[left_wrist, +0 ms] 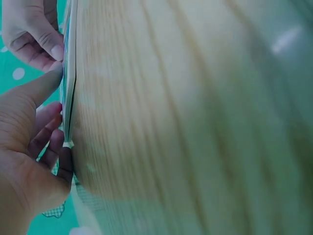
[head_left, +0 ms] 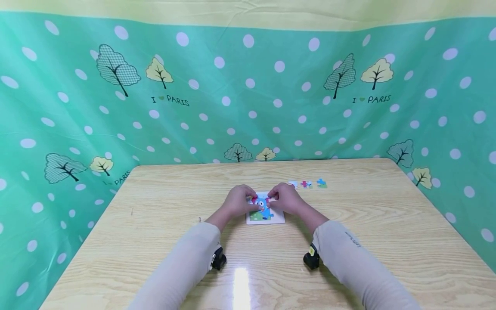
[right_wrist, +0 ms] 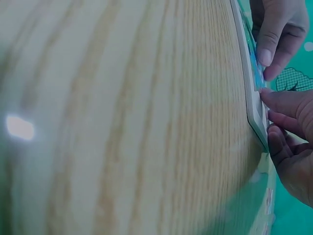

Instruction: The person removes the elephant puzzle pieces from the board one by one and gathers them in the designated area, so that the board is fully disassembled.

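A small jigsaw puzzle (head_left: 257, 215) in a white tray (head_left: 280, 219) lies on the table, showing a blue cartoon figure with pink horns on green ground. Bare white tray shows along its right side. My left hand (head_left: 239, 201) touches the puzzle from the left, thumb over the picture and other fingers at the far left edge. From the right, my right hand (head_left: 287, 199) rests thumb and fingertips on the picture beside the pink horn. In the right wrist view the right thumb (right_wrist: 283, 102) presses flat at the picture's edge. The hands hide the puzzle's upper corners.
Loose puzzle pieces lie behind the right hand: a pale one (head_left: 293, 184), a pink and white one (head_left: 306, 184) and a blue and green one (head_left: 321, 183). The wooden table (head_left: 162, 241) ends at a green dotted curtain (head_left: 209, 116).
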Demonstrator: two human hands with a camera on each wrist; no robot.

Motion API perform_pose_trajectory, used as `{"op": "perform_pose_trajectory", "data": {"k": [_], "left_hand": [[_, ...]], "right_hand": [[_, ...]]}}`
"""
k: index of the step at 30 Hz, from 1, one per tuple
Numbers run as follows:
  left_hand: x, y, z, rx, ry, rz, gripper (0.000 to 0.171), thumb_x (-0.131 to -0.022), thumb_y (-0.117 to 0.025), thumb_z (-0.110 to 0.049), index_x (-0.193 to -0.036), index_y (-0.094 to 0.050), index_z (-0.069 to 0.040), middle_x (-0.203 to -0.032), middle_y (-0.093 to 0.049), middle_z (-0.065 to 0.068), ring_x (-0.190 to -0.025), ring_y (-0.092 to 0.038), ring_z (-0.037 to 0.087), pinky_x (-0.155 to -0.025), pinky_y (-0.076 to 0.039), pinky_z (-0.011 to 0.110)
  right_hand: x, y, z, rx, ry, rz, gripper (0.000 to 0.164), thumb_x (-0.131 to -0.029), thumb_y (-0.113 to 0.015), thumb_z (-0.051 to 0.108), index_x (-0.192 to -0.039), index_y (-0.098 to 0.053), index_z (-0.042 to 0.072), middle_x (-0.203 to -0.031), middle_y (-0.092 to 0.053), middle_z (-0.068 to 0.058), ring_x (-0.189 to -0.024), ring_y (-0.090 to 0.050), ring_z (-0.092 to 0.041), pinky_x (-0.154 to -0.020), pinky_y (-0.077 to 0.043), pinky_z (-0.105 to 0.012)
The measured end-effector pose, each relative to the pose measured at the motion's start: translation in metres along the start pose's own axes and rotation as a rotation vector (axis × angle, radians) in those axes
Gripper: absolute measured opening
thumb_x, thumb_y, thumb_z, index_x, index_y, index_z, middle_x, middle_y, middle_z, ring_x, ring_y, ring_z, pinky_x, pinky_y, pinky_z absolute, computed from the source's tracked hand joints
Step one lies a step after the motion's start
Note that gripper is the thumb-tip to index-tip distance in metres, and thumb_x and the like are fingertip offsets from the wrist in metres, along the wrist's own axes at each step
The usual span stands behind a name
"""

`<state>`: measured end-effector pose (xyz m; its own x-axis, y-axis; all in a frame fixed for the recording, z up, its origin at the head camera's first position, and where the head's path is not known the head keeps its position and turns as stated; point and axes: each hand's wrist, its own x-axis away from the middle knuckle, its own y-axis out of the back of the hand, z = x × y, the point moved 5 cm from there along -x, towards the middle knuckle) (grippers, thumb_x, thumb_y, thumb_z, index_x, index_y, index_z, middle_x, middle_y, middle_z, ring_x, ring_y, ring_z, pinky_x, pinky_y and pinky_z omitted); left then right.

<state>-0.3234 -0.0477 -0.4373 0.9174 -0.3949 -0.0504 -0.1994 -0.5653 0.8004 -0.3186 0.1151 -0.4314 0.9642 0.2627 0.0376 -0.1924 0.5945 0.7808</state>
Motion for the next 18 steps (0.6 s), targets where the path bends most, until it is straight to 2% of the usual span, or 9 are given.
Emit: {"op": "perform_pose_trajectory", "data": {"k": [11, 18], "left_hand": [[0.0007, 0.0006, -0.0021, 0.030, 0.046, -0.009, 0.037, -0.075, -0.086, -0.028, -0.102, -0.074, -0.006, -0.108, -0.065, 0.004, -0.108, -0.058, 0.024, -0.098, -0.045, 0.038], [0.0013, 0.0007, -0.0011, 0.048, 0.074, -0.013, 0.040, -0.074, -0.087, -0.028, -0.105, -0.073, -0.006, -0.113, -0.065, 0.006, -0.112, -0.056, 0.026, -0.102, -0.043, 0.039]], "right_hand": [[-0.0004, -0.0013, -0.0023, -0.048, -0.021, -0.002, 0.023, -0.083, -0.079, 0.012, -0.102, -0.071, 0.002, -0.090, -0.058, -0.006, -0.082, -0.052, -0.018, -0.074, -0.047, -0.030], [-0.0023, -0.0020, -0.0064, -0.092, -0.046, -0.005, 0.023, -0.083, -0.079, 0.012, -0.103, -0.071, 0.004, -0.088, -0.059, -0.004, -0.081, -0.053, -0.017, -0.073, -0.047, -0.028]]}}
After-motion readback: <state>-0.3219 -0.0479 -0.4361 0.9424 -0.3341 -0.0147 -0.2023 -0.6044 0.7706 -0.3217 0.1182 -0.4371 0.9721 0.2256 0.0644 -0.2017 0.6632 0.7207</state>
